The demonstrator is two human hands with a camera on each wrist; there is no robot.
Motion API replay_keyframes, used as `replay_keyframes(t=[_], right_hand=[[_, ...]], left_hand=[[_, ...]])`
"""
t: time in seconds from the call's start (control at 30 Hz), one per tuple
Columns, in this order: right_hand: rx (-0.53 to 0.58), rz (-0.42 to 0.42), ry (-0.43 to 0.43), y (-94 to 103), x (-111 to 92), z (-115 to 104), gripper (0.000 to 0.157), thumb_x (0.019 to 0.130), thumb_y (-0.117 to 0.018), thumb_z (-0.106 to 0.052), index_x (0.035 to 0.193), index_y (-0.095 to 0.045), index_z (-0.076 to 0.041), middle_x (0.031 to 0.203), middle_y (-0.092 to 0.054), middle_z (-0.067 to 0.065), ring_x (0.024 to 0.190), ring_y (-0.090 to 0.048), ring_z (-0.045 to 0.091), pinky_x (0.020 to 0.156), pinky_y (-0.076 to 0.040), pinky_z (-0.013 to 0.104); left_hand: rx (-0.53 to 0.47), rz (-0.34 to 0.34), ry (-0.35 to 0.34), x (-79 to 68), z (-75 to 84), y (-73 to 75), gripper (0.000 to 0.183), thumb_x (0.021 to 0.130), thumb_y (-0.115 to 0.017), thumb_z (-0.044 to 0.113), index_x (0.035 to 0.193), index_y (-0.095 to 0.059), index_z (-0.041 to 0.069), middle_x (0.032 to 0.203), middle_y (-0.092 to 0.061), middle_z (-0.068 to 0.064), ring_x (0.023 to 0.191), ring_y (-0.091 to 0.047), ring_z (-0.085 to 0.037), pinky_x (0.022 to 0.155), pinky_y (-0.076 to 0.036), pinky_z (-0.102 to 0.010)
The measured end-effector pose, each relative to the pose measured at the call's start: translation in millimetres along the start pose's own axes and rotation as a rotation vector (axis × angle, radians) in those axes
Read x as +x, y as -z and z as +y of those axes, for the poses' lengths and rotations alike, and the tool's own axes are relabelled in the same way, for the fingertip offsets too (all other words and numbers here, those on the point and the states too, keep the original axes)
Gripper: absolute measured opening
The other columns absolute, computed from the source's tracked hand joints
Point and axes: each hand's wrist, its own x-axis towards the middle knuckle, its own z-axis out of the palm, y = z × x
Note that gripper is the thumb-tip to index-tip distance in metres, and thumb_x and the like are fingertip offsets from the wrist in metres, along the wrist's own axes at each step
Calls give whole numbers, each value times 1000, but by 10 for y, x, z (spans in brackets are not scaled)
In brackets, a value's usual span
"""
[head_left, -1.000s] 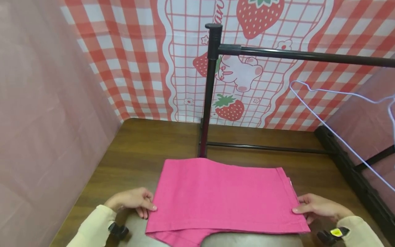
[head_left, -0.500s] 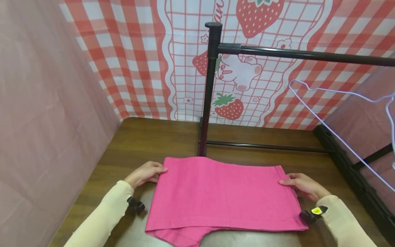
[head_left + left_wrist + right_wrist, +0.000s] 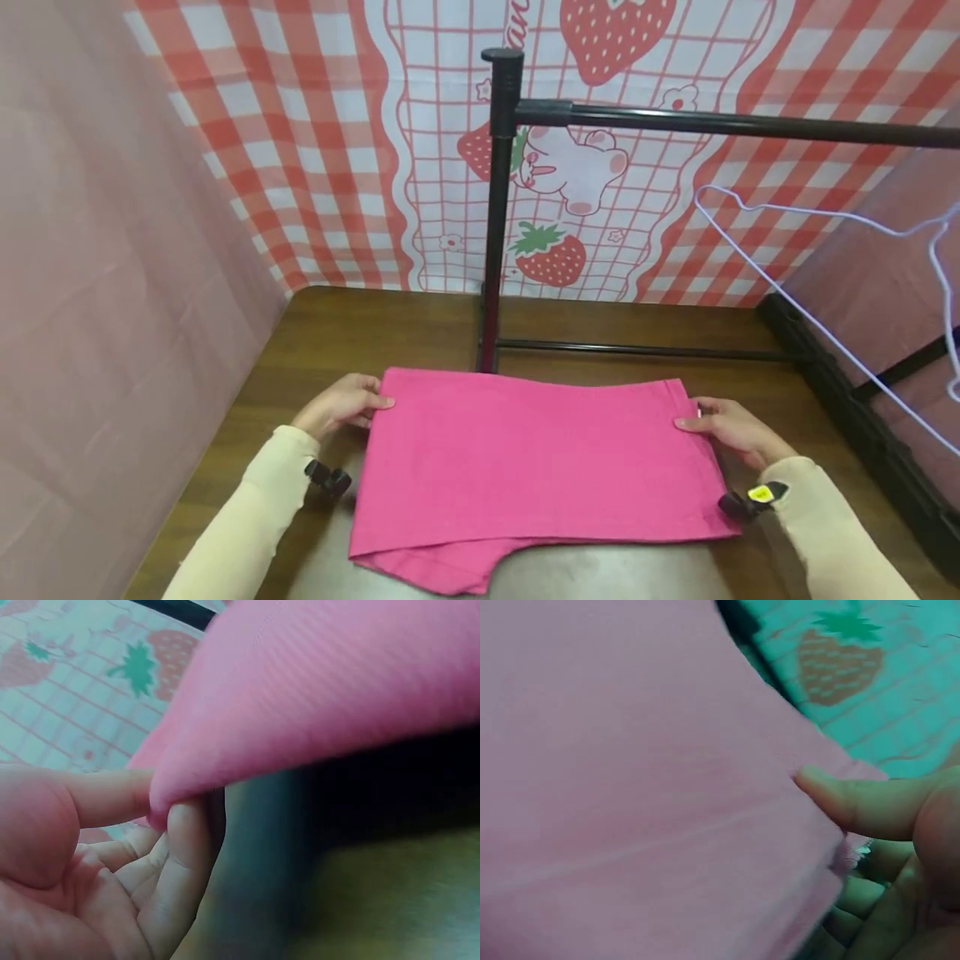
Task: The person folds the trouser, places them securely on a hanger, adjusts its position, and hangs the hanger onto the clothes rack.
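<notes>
A pair of pink shorts [image 3: 525, 462], folded in half lengthwise, spreads across the head view above the wooden table, its curved crotch edge toward me. At the far part of its left edge, my left hand [image 3: 345, 406] pinches the cloth between thumb and fingers. The left wrist view shows the pink cloth [image 3: 300, 690] raised, with a dark gap under it. My right hand [image 3: 738, 431] grips the right hem near its far corner, thumb on top. In the right wrist view the layered hem [image 3: 840, 859] lies between thumb and fingers.
Just behind the shorts rises the upright post [image 3: 497, 217] of a black rack, with its top bar [image 3: 712, 122] running right. A lavender wire hanger [image 3: 787, 296] is at the right. A strawberry-print cloth [image 3: 442, 167] covers the back; a pink curtain [image 3: 135, 292] hangs left.
Both hands have slid from the near part of the side edges to the far part, and grip there. The shorts have shifted slightly away from me. The head view has shifted a little.
</notes>
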Motion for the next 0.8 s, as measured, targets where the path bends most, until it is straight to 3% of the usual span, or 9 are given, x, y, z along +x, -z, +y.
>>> replay_keyframes(t=[0.2, 0.3, 0.43, 0.53, 0.7, 0.8], right_hand=[[135, -162, -40, -96, 19, 160, 77, 96, -58, -34, 141, -25, 18, 106, -66, 17, 97, -66, 25, 85, -56, 45], [168, -228, 4, -55, -7, 179, 61, 96, -60, -28, 131, -39, 17, 92, -68, 4, 86, -67, 20, 78, -58, 40], [118, -214, 37, 48, -23, 152, 48, 94, -62, -24, 121, -50, 14, 87, -65, 0, 81, -65, 15, 74, -57, 36], [76, -211, 12, 110, -19, 140, 53, 94, -60, -24, 126, -46, 17, 90, -65, 2, 84, -63, 16, 75, -56, 36], [60, -224, -33, 59, 3, 163, 60, 94, -60, -26, 130, -40, 19, 92, -66, 5, 85, -64, 20, 77, -57, 39], [32, -217, -23, 3, -9, 171, 56, 94, -61, -26, 126, -45, 17, 87, -65, 4, 80, -63, 19, 71, -56, 38]], left_hand=[[27, -14, 22, 23, -176, -85, 14, 94, -61, 13, 84, -53, 7, 70, -55, 4, 61, -58, -5, 58, -54, -22], [89, -40, 36, -24, -187, -103, 21, 93, -63, 14, 78, -50, 9, 66, -51, 4, 56, -54, -5, 55, -53, -21], [186, -49, 13, -65, -182, -137, 28, 90, -67, 11, 70, -48, 10, 60, -49, 3, 51, -53, -6, 52, -53, -21], [210, -30, -12, -51, -176, -164, 29, 89, -68, 10, 68, -47, 11, 58, -50, 3, 50, -52, -6, 50, -52, -20], [216, -12, 34, -51, -215, -164, 31, 89, -69, 12, 68, -47, 12, 55, -48, 4, 46, -49, -3, 48, -48, -17], [216, -14, 42, -72, -245, -157, 31, 89, -69, 12, 67, -47, 12, 55, -48, 4, 46, -49, -3, 48, -48, -17]])
